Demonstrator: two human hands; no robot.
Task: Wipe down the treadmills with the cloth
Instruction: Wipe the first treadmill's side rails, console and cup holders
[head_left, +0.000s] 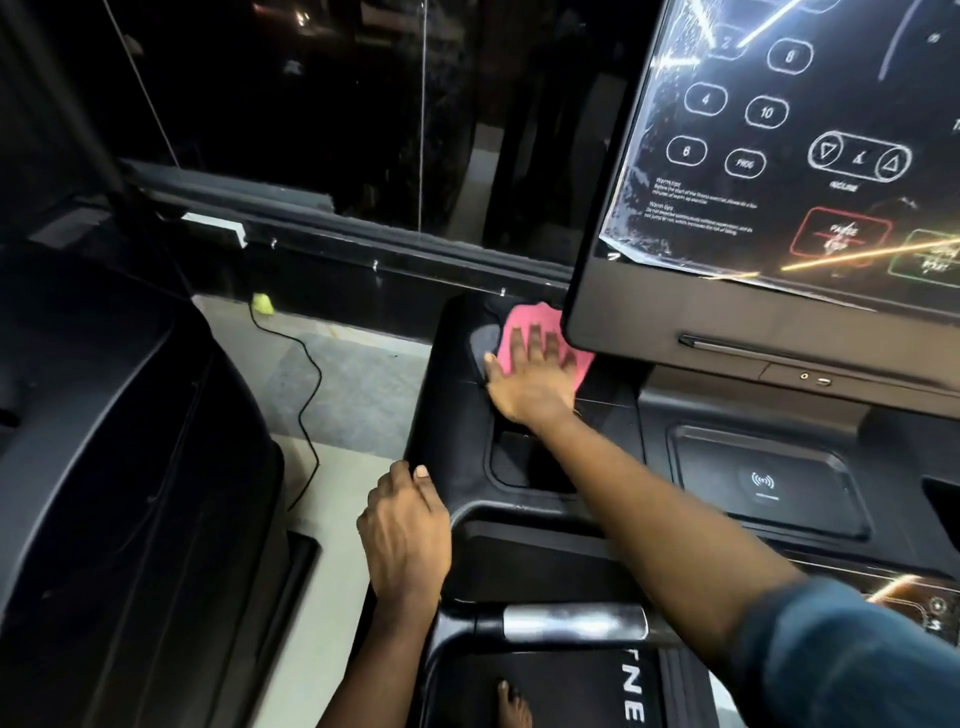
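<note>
- Our R grip, fingers flat & open, presses soft pink cloth on matte blk treadmill console.
- L grip curls round its rounded edge.

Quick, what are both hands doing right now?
Left hand: grips the left edge of the black plastic treadmill console.
Right hand: open, fingers flat, pressing the pink cloth on that console.
</note>
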